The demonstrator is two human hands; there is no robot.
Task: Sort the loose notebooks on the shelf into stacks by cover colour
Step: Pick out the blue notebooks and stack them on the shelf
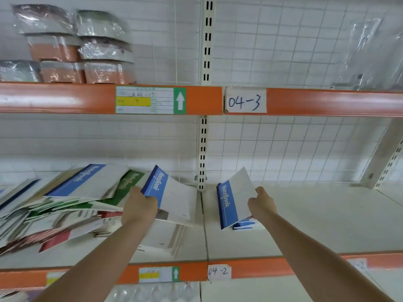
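Note:
A loose pile of notebooks [65,205] with blue, green and red covers lies on the left half of the white shelf [305,225]. My left hand [138,208] grips a blue-spined notebook [172,197], lifted at the pile's right edge. My right hand [261,204] holds another blue notebook [234,197] tilted up on its spine over a low blue stack [244,225] on the right half of the shelf. A green notebook [128,186] shows just left of my left hand.
An orange shelf rail [305,102] labelled 04-3 runs overhead, with wrapped packages [72,49] above on the left. A slotted upright post [202,153] stands behind the notebooks. The front rail [218,272] is marked 04-2. White wire mesh backs the shelf.

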